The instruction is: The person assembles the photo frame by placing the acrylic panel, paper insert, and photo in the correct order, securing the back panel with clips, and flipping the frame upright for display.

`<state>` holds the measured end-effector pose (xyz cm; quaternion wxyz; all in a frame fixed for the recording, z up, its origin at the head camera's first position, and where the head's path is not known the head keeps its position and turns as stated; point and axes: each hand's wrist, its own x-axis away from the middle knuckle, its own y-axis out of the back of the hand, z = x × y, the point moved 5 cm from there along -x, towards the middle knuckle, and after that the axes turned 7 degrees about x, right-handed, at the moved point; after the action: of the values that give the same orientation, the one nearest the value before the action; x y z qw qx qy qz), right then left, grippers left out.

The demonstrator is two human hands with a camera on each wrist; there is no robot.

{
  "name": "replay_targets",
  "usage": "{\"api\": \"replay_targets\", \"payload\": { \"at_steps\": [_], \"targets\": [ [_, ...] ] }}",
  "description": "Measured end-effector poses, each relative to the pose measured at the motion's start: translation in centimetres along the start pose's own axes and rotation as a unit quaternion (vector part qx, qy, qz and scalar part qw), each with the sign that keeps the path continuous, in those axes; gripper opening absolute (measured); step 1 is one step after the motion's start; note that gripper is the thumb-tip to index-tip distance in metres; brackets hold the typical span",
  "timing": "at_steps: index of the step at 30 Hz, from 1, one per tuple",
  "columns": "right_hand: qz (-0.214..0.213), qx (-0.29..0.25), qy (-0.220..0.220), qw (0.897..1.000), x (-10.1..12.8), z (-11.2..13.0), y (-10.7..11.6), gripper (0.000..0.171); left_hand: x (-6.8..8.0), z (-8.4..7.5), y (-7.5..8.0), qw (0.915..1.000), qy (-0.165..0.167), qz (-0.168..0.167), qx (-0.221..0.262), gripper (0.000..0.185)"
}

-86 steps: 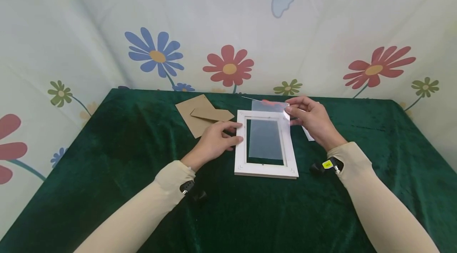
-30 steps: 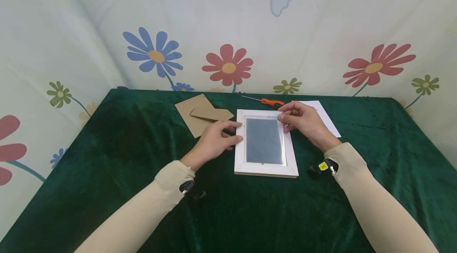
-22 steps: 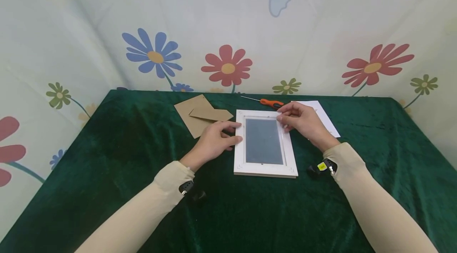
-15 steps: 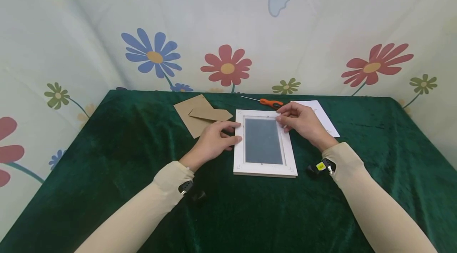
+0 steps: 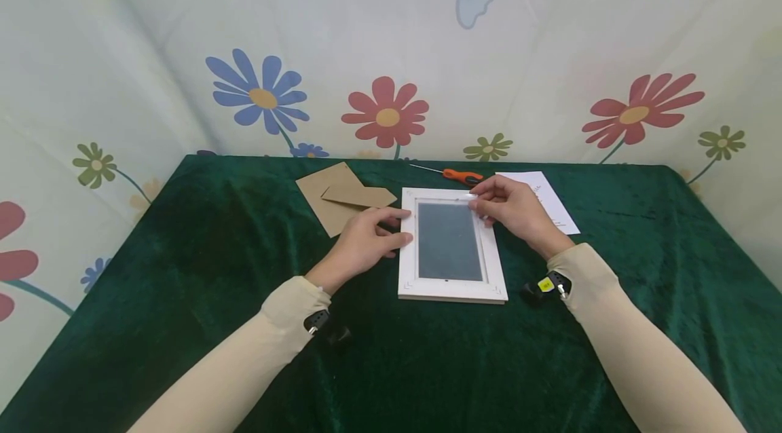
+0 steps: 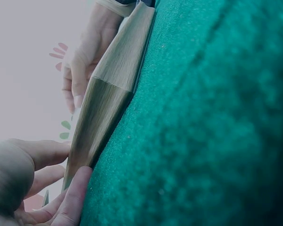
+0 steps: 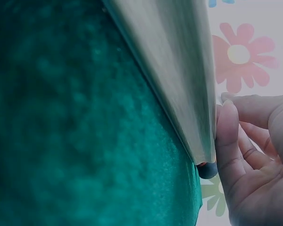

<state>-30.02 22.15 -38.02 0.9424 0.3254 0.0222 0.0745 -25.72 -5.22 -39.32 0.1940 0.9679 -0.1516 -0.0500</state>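
A white picture frame (image 5: 451,290) lies face down on the green cloth. A clear plastic sheet (image 5: 449,243) covers its opening, with the upper right corner lifted. My right hand (image 5: 519,209) pinches that corner between thumb and index finger; the right wrist view shows the thumb (image 7: 228,125) and fingertip meeting above the frame's edge. At the frame's left side my left hand (image 5: 363,239) holds the edge, thumb and fingers against it. In the left wrist view the frame's side (image 6: 101,110) looks wood-grained, with fingers of the left hand (image 6: 33,183) touching it.
Brown backing board (image 5: 332,212) with its stand flap (image 5: 360,196) lies behind the left hand. An orange-handled screwdriver (image 5: 461,177) sits beyond the frame. White printed paper (image 5: 544,195) lies behind the right hand. A flowered curtain (image 5: 305,12) rises behind the table.
The clear sheet, earlier raised and offset over the frame, has come down into the opening as my right hand moved slightly left and lower. My left hand stays on the edge.
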Motion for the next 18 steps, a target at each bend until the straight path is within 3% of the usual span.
{"api": "replay_targets", "payload": {
  "at_steps": [18],
  "targets": [
    [-0.017,0.031,0.009,0.999,0.20,0.06,-0.16,0.033,-0.15,0.15,-0.03,1.0000,-0.001,0.002,-0.003,0.050]
  ]
}}
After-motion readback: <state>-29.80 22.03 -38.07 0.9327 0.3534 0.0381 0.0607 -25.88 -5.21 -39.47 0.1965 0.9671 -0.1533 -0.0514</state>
